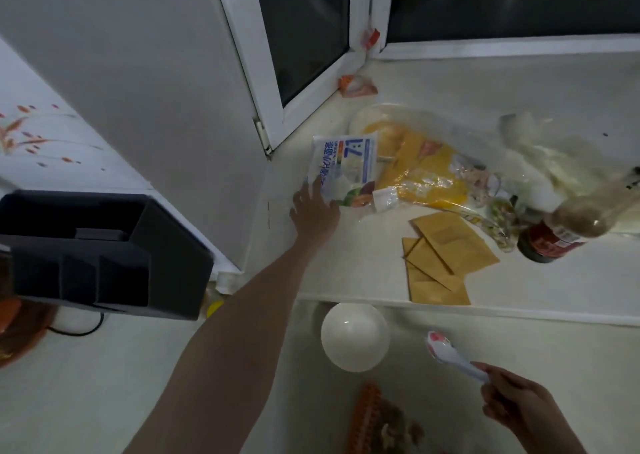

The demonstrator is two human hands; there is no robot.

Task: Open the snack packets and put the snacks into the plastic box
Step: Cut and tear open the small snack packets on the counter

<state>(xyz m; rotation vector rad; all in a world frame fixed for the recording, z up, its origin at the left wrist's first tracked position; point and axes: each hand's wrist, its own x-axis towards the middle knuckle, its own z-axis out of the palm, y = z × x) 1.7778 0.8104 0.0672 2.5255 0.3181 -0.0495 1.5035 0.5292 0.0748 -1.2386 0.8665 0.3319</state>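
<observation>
White snack packet (344, 171) under left grip (313, 211) fingertips, on windowsill (519, 83)

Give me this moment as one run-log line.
left hand: touching white-blue packet on sill | right hand: holding white spoon | white bowl: below sill edge | packet: unopened

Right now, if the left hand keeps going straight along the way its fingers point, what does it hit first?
The white and blue snack packet. The left hand points up toward the window sill, and its fingers already look to be at the packet's near edge, though depth is unclear.
</observation>
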